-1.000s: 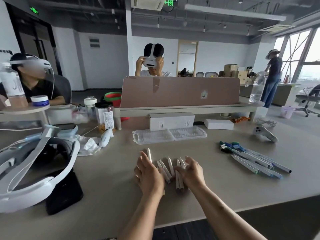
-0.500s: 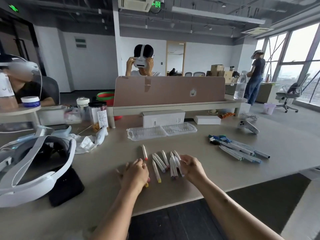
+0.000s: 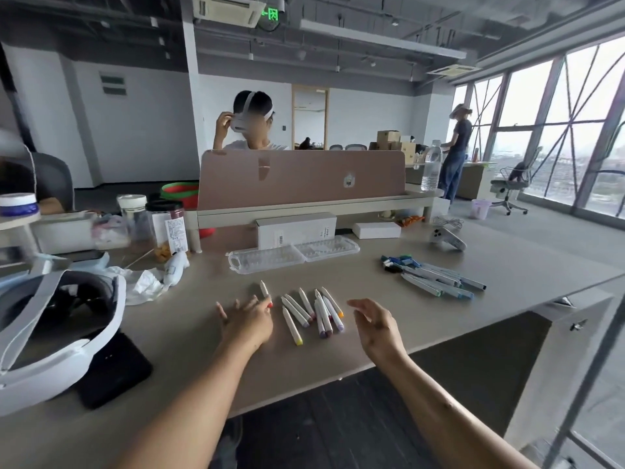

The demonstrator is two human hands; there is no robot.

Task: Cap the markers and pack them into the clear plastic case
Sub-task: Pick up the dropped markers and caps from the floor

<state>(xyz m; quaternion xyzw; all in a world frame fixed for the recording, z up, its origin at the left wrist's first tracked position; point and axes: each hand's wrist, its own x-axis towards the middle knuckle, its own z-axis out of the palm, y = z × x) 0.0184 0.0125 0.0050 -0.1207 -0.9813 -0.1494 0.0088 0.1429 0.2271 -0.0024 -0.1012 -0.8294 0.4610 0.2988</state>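
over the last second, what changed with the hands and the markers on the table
Both hands let go of the white-barrelled markers they had bunched together. The left hand drew left and spread open; the right hand drew right and holds nothing. The markers now lie fanned out loosely between them. The open clear plastic case and the pile of blue and green markers stayed put.

Beige counter (image 3: 500, 258): white markers (image 3: 314, 313) fanned at centre, open clear plastic case (image 3: 292, 253) at 12, grey marker pile (image 3: 436, 277) at 2, controller (image 3: 448, 239) beyond it, white headset (image 3: 57, 333) at 9, crumpled tissue (image 3: 145, 286) at 10.
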